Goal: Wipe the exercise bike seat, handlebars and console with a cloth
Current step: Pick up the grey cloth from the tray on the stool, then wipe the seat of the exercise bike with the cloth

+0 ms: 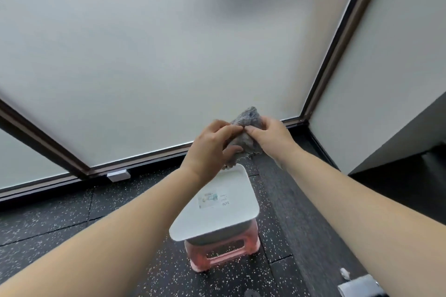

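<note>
A grey cloth (pixel 248 119) is bunched between both my hands, held up in front of a frosted glass wall. My left hand (pixel 212 146) pinches its left side with thumb and fingers. My right hand (pixel 270 134) grips its right side, thumb pressed against the fabric. A loose corner of the cloth hangs down just above a white tub. No exercise bike seat, handlebars or console are in view.
A white plastic tub (pixel 217 222) with a label sits on a pink stool (pixel 223 254) directly below my hands. Dark speckled rubber floor (pixel 60 222) spreads around it. Frosted glass panels (pixel 144 55) in dark frames stand ahead; a metal fitting (pixel 359 286) lies bottom right.
</note>
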The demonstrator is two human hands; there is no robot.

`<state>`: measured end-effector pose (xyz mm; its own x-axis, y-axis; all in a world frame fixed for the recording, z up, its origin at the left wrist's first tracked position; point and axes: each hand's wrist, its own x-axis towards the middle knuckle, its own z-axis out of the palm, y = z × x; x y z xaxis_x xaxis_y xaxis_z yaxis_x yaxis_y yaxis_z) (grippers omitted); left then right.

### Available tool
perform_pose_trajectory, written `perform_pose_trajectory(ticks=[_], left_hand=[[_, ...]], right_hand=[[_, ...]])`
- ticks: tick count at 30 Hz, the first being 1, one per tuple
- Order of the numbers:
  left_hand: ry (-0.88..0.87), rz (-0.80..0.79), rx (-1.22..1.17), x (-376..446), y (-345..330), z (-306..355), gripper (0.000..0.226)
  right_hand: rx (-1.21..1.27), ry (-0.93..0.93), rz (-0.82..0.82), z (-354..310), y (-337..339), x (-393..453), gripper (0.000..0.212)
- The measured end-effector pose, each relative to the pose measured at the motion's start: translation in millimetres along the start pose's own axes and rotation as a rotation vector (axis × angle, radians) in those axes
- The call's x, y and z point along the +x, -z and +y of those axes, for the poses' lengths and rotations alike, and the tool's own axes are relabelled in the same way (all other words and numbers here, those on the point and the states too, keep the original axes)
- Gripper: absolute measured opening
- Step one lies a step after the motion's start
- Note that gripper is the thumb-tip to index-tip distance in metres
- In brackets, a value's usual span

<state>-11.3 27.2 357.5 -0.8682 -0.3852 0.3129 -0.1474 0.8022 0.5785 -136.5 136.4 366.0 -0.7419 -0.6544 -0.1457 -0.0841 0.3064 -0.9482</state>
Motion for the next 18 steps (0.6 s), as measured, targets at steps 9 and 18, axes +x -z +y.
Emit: perform_pose_trajectory(ticks=[9,18], left_hand=[[0.283,-0.171,-0.375,-54,21,55,0.045],[0.274,-0.447,-0.539,-127,-14,140,0.017]], right_hand=[[0.206,0.041,0.184,-1,9,-124,0.017],[0.141,-0.022,0.310,30,38,-257,0.018]])
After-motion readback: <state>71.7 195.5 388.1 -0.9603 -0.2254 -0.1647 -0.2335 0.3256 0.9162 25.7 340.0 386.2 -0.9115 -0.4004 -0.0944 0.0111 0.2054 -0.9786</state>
